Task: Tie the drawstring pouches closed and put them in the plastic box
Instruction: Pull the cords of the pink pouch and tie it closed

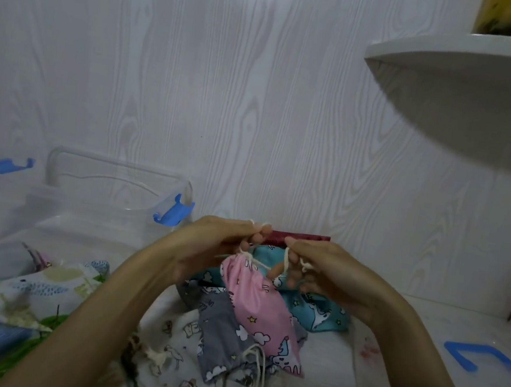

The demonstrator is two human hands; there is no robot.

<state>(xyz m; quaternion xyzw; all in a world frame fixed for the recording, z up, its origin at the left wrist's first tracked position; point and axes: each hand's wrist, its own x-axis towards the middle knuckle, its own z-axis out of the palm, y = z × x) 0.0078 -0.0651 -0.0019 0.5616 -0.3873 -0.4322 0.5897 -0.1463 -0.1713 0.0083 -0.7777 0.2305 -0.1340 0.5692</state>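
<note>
The left hand (pixel 205 245) and the right hand (pixel 325 271) each pinched an end of the cream drawstring (pixel 285 258) between curled fingers, drawing it at the gathered neck of the pink pouch (pixel 257 307), which hung tilted between them above the table; under it lay a grey pouch (pixel 219 331) with loose cords and a teal pouch (pixel 315 313) behind. The clear plastic box (pixel 112 200) with blue latches stood open to the left against the wall; a white shelf (pixel 484 95) jutted out above on the right.

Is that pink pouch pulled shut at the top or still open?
Pulled shut: the pink pouch's neck is gathered tight, with the left hand and right hand pinching its cord ends. Knotted: cannot tell.
</note>
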